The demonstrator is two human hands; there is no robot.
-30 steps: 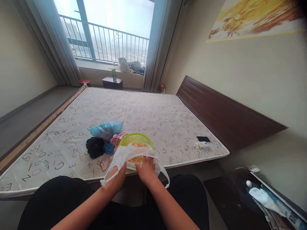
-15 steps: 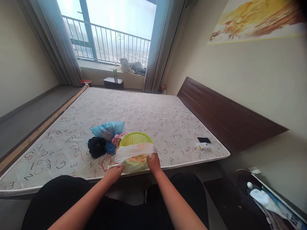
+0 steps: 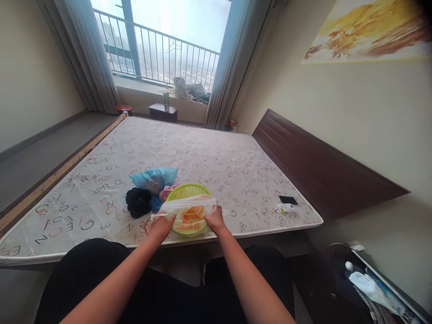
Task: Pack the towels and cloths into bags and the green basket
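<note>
A thin whitish plastic bag (image 3: 189,203) is stretched across the front of a lime-green mesh basket (image 3: 185,192) near the mattress edge. My left hand (image 3: 164,226) grips the bag's left side, and my right hand (image 3: 215,219) pinches its right side. Orange patches show on or through the bag; I cannot tell whether they are print or contents. Left of the basket, a bunched black fabric item (image 3: 137,202), a dark blue item (image 3: 155,204) and a pink cloth (image 3: 168,192) lie together. Behind them rests a filled light-blue plastic bag (image 3: 154,179).
The lettered mattress (image 3: 202,153) spreads out ahead, with a dark headboard (image 3: 320,157) along its right. On its right part lie a black phone (image 3: 288,200) and a white cable (image 3: 286,215). A small dark nightstand (image 3: 163,112) stands beyond the far edge.
Both hands have moved slightly up and drawn the bag's edge taut across the basket. More of the orange patches and the basket's front now show. The camera view has shifted a little.
</note>
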